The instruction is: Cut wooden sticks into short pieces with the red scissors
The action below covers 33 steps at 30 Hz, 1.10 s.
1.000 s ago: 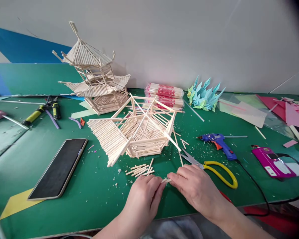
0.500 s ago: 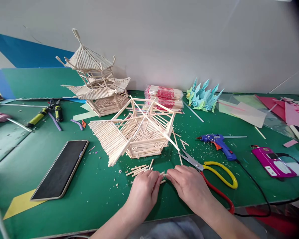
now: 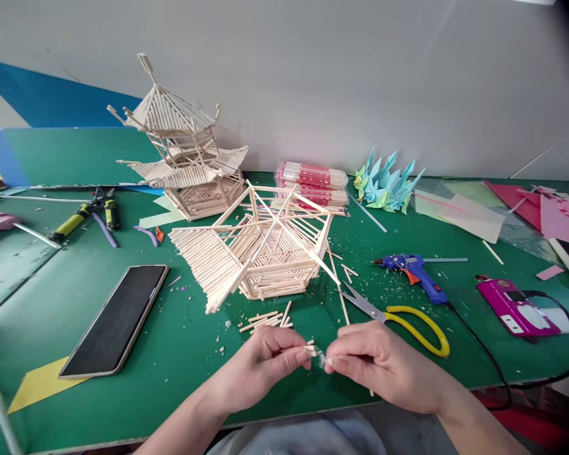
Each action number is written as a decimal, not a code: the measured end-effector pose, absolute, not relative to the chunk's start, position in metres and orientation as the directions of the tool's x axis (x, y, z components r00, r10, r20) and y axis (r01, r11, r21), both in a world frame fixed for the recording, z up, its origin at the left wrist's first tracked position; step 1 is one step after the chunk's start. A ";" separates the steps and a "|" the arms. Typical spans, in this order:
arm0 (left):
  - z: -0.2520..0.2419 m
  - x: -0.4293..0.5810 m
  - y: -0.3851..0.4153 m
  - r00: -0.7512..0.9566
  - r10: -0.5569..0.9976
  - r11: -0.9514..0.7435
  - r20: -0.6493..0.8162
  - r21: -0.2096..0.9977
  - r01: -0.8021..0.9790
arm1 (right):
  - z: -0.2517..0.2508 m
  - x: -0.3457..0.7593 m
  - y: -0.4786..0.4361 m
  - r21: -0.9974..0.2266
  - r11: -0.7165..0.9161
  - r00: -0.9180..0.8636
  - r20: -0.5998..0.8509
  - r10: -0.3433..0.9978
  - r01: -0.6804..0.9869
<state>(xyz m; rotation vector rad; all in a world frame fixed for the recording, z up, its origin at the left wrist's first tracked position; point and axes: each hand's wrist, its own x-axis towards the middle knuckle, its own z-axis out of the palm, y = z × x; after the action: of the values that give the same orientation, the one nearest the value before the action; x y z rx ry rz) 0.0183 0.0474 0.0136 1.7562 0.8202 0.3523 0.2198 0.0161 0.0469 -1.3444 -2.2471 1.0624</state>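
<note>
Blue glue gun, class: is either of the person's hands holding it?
No, the blue glue gun lies on the green tabletop, apart from the left hand and the right hand.

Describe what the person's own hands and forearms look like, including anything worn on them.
The left hand and right hand are ungloved, with no ring visible. The left forearm and right forearm show no sleeve, watch, bracelet or marking.
</note>
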 end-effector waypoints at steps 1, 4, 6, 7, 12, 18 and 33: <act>0.012 0.017 0.048 0.702 0.694 -0.154 -0.162 0.919 0.364 | 0.050 0.222 0.016 -0.804 0.200 -0.479 -0.117 0.870 0.560; 0.001 0.019 0.048 0.599 0.801 -0.406 -0.006 0.730 0.550 | 0.047 0.227 0.018 -0.844 0.006 -0.246 -0.149 0.958 0.536; -0.009 0.023 0.049 0.564 0.821 -0.501 0.088 0.585 0.638 | 0.037 0.228 0.019 -0.863 -0.073 -0.109 -0.147 0.983 0.499; -0.013 0.025 0.050 0.555 0.824 -0.519 0.113 0.543 0.660 | 0.031 0.229 0.020 -0.882 -0.099 -0.060 -0.142 0.988 0.460; -0.023 0.027 0.053 0.530 0.831 -0.545 0.167 0.428 0.721 | 0.003 0.237 0.023 -0.972 -0.140 0.212 -0.099 0.972 0.187; -0.025 0.027 0.048 0.523 0.831 -0.553 0.190 0.380 0.742 | -0.004 0.238 0.020 -0.971 -0.055 0.431 -0.154 0.889 -0.234; -0.005 0.044 0.028 0.455 0.842 -0.527 0.290 0.621 0.580 | -0.019 0.191 0.008 -0.955 -0.164 0.143 -0.204 0.968 -0.248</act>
<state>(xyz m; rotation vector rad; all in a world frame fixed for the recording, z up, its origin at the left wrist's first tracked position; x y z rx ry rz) 0.0439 0.0284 -0.0047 2.2733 1.1923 0.8088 0.1907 0.0084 -0.0189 -1.2379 -0.8178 1.3188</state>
